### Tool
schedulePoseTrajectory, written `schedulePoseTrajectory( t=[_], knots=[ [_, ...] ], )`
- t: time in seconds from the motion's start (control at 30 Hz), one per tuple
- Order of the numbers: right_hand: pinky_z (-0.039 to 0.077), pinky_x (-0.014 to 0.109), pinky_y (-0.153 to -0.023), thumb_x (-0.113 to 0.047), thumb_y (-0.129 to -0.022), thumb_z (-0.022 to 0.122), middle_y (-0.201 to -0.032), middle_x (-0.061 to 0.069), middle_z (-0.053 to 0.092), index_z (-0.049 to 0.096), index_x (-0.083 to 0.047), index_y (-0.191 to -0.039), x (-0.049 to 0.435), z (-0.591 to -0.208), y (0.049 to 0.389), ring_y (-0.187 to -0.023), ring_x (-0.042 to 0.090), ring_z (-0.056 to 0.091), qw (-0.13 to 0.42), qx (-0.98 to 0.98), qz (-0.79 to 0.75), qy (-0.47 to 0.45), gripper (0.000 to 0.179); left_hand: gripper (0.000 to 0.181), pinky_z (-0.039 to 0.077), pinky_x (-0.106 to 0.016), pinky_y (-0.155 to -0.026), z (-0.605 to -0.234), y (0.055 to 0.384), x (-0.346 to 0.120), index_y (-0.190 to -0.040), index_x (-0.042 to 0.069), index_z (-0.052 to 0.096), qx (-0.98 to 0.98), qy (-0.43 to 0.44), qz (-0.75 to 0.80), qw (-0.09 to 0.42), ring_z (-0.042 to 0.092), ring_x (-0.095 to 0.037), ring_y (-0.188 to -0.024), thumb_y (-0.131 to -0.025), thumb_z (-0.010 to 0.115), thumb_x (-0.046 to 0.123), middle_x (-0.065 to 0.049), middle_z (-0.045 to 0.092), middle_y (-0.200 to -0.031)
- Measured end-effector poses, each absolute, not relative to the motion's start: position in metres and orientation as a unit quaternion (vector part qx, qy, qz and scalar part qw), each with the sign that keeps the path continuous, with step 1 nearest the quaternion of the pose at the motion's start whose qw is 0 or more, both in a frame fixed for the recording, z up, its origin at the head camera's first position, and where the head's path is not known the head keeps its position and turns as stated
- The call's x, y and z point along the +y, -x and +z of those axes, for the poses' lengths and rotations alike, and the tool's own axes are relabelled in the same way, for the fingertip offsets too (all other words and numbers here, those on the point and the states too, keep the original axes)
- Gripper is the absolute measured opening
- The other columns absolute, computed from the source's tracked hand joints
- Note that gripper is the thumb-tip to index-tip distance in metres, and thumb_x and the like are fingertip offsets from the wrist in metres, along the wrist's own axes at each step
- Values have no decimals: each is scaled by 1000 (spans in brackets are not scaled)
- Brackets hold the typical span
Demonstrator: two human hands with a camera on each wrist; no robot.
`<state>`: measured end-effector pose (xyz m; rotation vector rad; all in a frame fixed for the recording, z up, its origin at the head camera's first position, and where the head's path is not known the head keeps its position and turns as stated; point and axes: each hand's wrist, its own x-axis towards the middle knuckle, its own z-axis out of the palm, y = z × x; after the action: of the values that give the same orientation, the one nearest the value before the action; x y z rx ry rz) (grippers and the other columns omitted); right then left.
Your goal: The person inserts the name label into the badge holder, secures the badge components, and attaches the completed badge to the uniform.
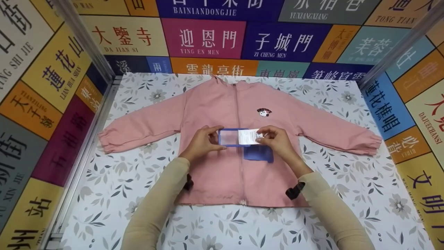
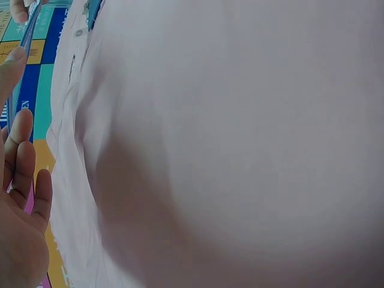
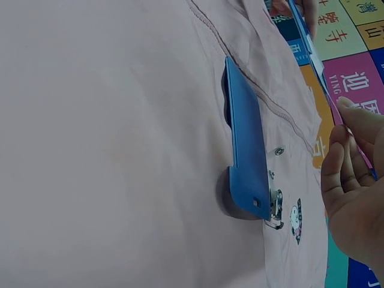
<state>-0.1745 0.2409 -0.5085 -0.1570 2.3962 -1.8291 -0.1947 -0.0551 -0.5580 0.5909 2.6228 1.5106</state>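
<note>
My left hand [image 1: 203, 141] pinches the left end of a blue-rimmed clear badge holder frame [image 1: 229, 137] between thumb and fingers, raised over the jacket. A white printed card [image 1: 247, 136] overlaps the frame's right part, and my right hand [image 1: 277, 140] pinches the card's right end. Below them a blue badge holder cover [image 1: 258, 154] lies on a pink zip jacket [image 1: 211, 173]; the right wrist view shows a metal clip [image 3: 276, 207] at the cover's slotted end. Seen edge-on in the left wrist view, the frame runs between both hands.
The jacket is spread with its sleeves [image 1: 145, 121] out on a white leaf-patterned tabletop [image 1: 104, 194]. A small cartoon patch [image 1: 264, 112] sits on its chest. Coloured panels with lettering [image 1: 204, 38] stand behind and at both sides, with metal posts at the corners.
</note>
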Motion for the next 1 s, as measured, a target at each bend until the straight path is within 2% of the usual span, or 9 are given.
schedulePoseTrajectory(
  t=[0.3, 0.7, 1.0],
  knots=[
    [49, 16, -59, 6, -79, 76, -81, 7, 57, 68, 10, -107, 238, -509, 175, -64, 5, 53, 61, 794, -602, 53, 30, 70, 51, -24, -70, -558, 194, -55, -130, 20, 64, 845, -193, 497, 32, 55, -14, -79, -67, 91, 33, -2, 60, -86],
    [47, 14, -59, 1, -79, 78, -94, 23, 58, 68, 9, -108, 235, -509, 175, -66, 6, 52, 63, 809, -582, 49, 31, 72, 51, -25, -70, -558, 194, -55, -131, 20, 64, 849, -187, 494, 32, 55, -13, -80, -67, 91, 35, -1, 59, -88],
    [49, 15, -60, 1, -80, 77, -90, 20, 59, 69, 9, -107, 229, -512, 175, -65, 5, 55, 54, 809, -581, 72, 29, 71, 51, -24, -71, -560, 194, -53, -131, 18, 64, 846, -190, 497, 28, 55, -14, -81, -66, 92, 30, -1, 59, -87]
  ],
)
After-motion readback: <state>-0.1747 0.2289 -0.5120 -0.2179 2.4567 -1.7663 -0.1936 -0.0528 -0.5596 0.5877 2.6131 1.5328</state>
